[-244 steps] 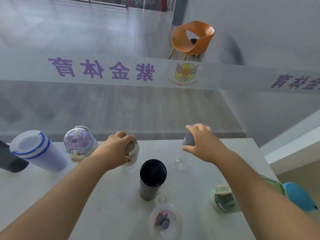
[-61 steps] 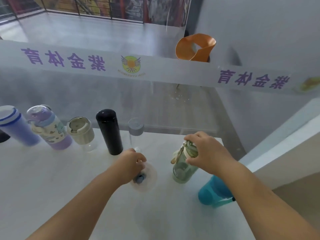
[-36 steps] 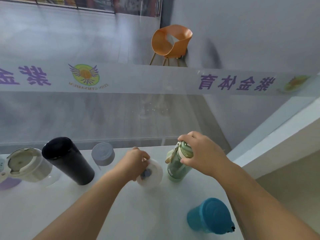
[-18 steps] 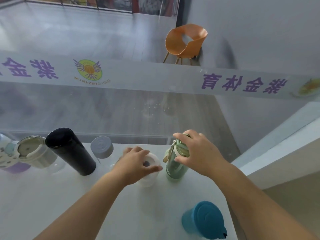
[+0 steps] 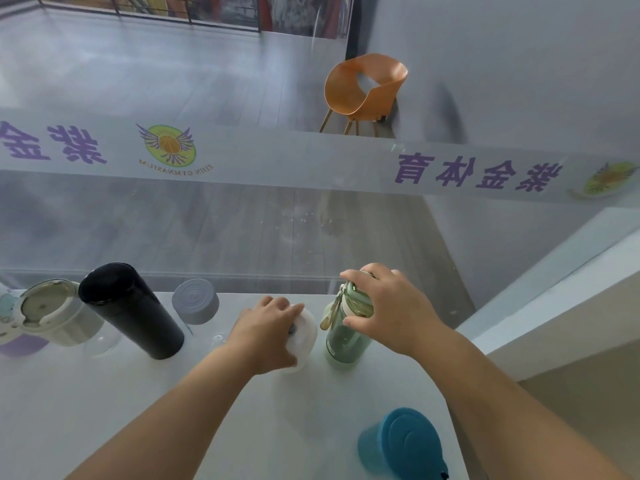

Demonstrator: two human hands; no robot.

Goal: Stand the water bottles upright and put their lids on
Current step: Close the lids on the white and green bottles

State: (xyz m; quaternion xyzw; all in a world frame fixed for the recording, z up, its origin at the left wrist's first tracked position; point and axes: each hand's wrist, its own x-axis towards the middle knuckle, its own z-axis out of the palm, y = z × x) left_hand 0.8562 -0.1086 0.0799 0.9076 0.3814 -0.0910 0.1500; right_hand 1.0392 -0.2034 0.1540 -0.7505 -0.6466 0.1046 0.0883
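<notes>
A green bottle (image 5: 343, 344) stands upright near the table's far edge, and my right hand (image 5: 391, 310) grips its lid from above. Just left of it stands a white bottle (image 5: 304, 332); my left hand (image 5: 268, 332) is wrapped over its top and side. Farther left in the row are a clear bottle with a grey lid (image 5: 195, 301), a black flask (image 5: 133, 311) and a clear bottle with a beige flip lid (image 5: 52, 315), all upright. A teal bottle (image 5: 405, 445) stands near the front right corner.
The white table (image 5: 104, 403) butts against a glass partition (image 5: 242, 220) with a purple-lettered band. Its right edge runs close to the teal bottle. A purple bottle (image 5: 19, 342) shows at the far left. An orange chair (image 5: 363, 91) stands beyond the glass.
Both hands have carried the white and green bottles back into the row by the glass. My left hand now covers the white bottle's top. The view has shifted slightly.
</notes>
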